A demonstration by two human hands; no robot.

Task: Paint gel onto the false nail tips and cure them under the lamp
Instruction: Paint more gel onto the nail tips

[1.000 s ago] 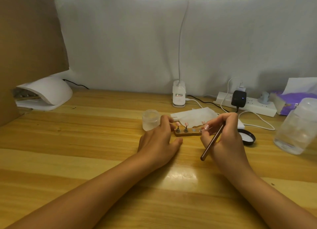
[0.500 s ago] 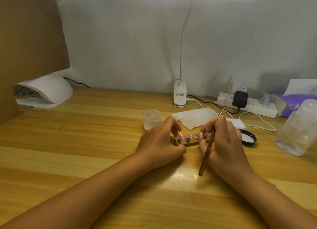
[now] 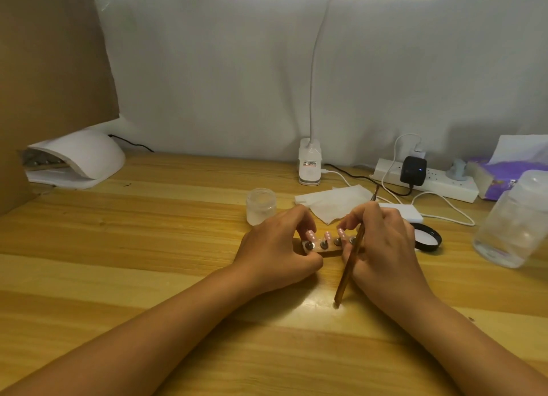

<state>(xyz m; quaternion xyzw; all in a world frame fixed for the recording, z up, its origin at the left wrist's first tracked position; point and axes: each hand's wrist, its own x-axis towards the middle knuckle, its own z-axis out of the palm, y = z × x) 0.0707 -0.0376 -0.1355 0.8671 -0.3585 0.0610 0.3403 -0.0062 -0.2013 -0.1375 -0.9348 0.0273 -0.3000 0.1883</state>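
Note:
A small wooden holder (image 3: 326, 249) with several pink nail tips (image 3: 327, 235) on metal pegs lies at the middle of the table. My left hand (image 3: 275, 247) pinches its left end. My right hand (image 3: 385, 247) grips the holder's right end and also holds a brown gel brush (image 3: 350, 265), whose handle slants down toward me. A frosted open gel jar (image 3: 261, 206) stands just behind my left hand. The white curing lamp (image 3: 83, 155) sits at the far left.
The jar's black lid (image 3: 427, 237) lies right of my right hand. A white wipe (image 3: 335, 203), a power strip (image 3: 427, 182) with cables, a clear plastic bottle (image 3: 516, 223), a purple tissue pack (image 3: 504, 176) and a desk lamp base (image 3: 310, 166) stand behind.
The holder has come nearer to me and tilted so the pegs' bases face up. My right hand has closed onto its right end, and the brush has swung more upright.

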